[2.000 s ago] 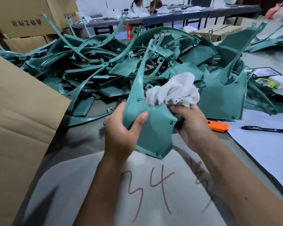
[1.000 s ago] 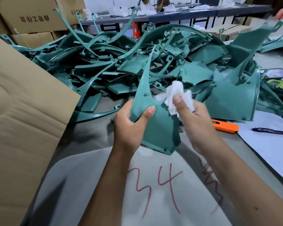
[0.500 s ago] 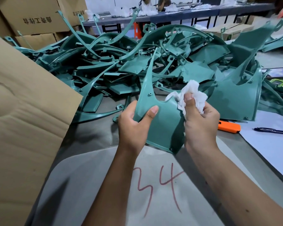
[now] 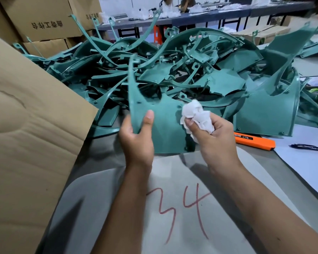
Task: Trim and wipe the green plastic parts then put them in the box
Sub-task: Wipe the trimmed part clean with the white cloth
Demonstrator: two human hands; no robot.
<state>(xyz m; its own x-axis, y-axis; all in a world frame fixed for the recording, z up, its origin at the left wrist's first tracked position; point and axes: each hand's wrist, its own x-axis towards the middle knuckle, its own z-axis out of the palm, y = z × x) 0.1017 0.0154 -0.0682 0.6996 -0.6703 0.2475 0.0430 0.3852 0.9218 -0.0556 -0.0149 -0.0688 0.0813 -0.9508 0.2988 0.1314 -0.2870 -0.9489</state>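
- Sheet [image 4: 173, 208] marked "34" lay nearest on the surface [image 4: 103, 154].
- Left hand [image 4: 136, 142] gripped the part [image 4: 165, 129] at its left edge, thumb on the face, held up over the surface.
- Right hand [image 4: 215, 136] was curled round the cloth [image 4: 196, 116], now at the part's right edge; half a second ago it was pressing higher up. Wiping looked close to finished.
- Box flap [image 4: 29, 125] at left; boxing likely next.
- Orange knife [image 4: 255, 141] and pen [image 4: 308, 147] to the right.
- Pile [image 4: 191, 74] of parts behind, untouched.
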